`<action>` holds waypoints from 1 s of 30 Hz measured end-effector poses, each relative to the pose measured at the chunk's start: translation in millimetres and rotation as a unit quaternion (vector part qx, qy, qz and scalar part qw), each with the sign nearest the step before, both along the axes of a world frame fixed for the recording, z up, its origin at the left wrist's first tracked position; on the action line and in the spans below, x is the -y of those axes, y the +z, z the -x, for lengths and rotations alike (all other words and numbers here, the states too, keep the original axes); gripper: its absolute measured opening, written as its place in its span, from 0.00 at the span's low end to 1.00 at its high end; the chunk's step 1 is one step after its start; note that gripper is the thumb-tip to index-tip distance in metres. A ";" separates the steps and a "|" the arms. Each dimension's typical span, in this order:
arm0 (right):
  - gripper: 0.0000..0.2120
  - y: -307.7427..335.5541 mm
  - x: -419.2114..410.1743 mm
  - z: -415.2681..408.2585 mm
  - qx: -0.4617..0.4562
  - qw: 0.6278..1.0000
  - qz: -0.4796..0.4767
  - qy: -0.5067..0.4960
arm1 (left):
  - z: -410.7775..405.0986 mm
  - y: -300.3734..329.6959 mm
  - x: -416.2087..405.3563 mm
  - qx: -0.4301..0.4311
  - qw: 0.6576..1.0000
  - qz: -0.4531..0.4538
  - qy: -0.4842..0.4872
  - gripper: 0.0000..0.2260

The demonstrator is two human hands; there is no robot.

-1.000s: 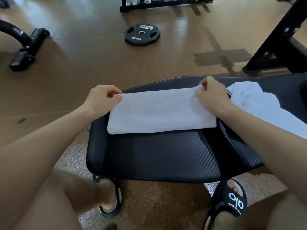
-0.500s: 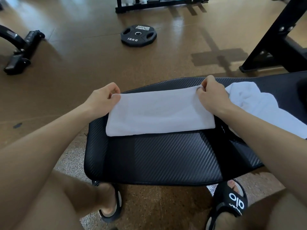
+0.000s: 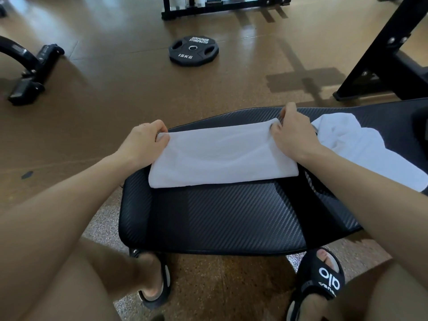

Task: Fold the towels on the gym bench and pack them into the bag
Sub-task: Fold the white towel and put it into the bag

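A gym is shown: a black round weight plate (image 3: 193, 51) marked "HAMMER STRENGTH" and "15KG" is seen lying flat on the brown speckled rubber floor (image 3: 115, 93) in the upper middle of the frame. A black padded bench with a ribbed vinyl cover (image 3: 231, 218) is spread across the lower centre. Black steel machine frames are found at the upper right (image 3: 384, 56), upper left (image 3: 27, 66) and along the top edge (image 3: 222, 6).
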State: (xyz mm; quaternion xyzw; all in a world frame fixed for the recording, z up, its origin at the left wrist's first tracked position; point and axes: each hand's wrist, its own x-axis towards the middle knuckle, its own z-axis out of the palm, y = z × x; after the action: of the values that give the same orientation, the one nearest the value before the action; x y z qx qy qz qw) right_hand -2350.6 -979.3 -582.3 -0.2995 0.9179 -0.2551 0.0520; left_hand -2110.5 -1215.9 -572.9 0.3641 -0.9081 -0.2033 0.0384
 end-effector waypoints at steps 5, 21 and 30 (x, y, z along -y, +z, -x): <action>0.17 6.2 3.3 -19.4 -0.288 0.954 -0.044 0.071 | 10.7 6.9 -36.6 0.067 0.947 0.305 -0.075 0.20; 0.30 -17.1 -27.6 -38.9 -0.044 0.970 -0.186 0.150 | 8.7 -23.8 -78.1 0.152 0.980 0.079 -0.105 0.34; 0.29 -17.2 -0.4 -70.4 -0.105 0.938 -0.160 0.288 | 10.8 -28.5 -79.6 0.149 0.981 0.088 -0.087 0.35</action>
State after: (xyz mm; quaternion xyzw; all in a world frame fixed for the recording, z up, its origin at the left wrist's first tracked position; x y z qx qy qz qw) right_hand -2280.1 -978.9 -599.5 -0.5635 0.8215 -0.0459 0.0735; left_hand -2121.3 -1136.3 -601.5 0.3049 -0.9462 -0.0689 -0.0831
